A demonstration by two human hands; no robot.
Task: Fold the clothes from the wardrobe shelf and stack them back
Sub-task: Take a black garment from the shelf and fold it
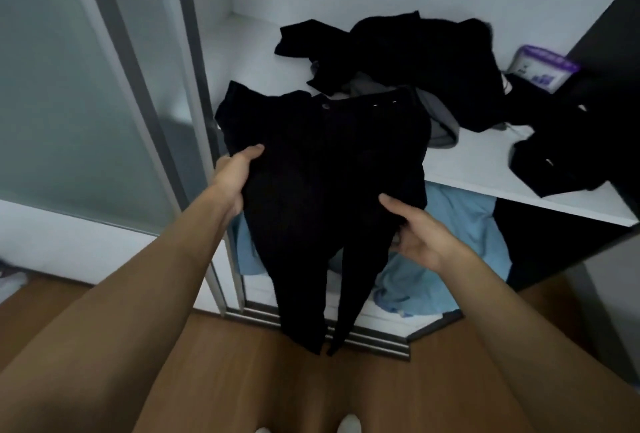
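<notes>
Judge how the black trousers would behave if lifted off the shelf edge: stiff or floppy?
Probably floppy: the black trousers drape over the shelf edge, legs hanging limp. Likely fairly light: the left hand and right hand hold them by thumb-and-finger grips at the sides.

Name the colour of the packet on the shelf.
Purple and white; the packet shows in head view.

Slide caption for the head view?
Left hand and right hand grip black trousers draped over the shelf; dark clothes heaped behind.
</notes>
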